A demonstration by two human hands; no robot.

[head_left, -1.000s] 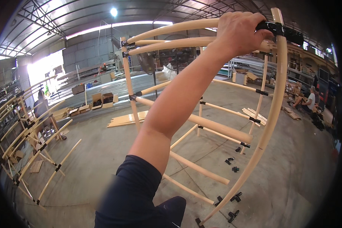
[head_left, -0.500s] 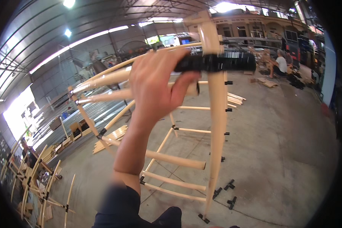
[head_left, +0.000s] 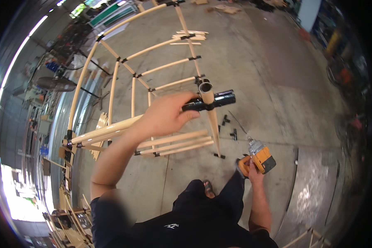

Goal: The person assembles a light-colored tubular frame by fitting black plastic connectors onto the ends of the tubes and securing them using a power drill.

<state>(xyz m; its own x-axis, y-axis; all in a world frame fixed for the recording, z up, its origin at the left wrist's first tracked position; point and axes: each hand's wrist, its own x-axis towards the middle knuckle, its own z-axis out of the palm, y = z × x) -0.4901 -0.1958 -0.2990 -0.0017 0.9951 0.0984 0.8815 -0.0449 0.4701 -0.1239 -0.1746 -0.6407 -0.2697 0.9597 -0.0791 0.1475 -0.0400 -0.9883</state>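
Note:
My left hand [head_left: 163, 113] is closed around one end of a black pipe joint [head_left: 224, 98], which is clamped near the top of an upright beige pipe [head_left: 214, 130]. The pipe's hollow end sticks up above the joint, and its foot stands in another black joint on the floor. In my right hand [head_left: 255, 172], low at my right side, is an orange and grey cordless driver [head_left: 260, 155] with a long thin bit pointing up and away. Left of the upright spreads a rack frame of beige pipes [head_left: 124, 126] linked by black joints.
Loose black joints [head_left: 234, 134] lie on the concrete floor beyond the driver. A stack of beige pipes [head_left: 192, 36] lies farther off. At right is a worn metal sheet [head_left: 308, 182]. A pedestal fan [head_left: 56, 84] and long metal bars stand at left, with more pipe frames lower left.
My view has tilted down, bringing my right hand and the driver into sight. My left hand still grips the black joint on the upright pipe.

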